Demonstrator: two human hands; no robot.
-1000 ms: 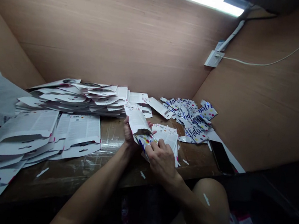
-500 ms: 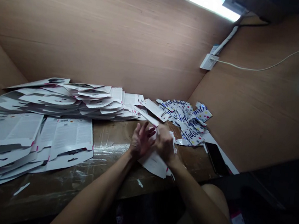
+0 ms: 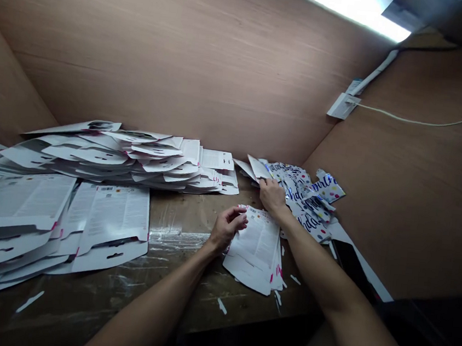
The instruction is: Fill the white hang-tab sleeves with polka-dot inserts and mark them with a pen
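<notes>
The right hand has moved to a white packet near the back edge of the counter, its pinch unclear; the left hand, fingers loosely curled, is beside the card packs.

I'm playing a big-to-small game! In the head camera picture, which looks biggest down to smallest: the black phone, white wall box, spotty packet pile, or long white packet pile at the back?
Largest to smallest, as they look:
1. Long white packet pile
2. Spotty packet pile
3. Black phone
4. White wall box
</notes>
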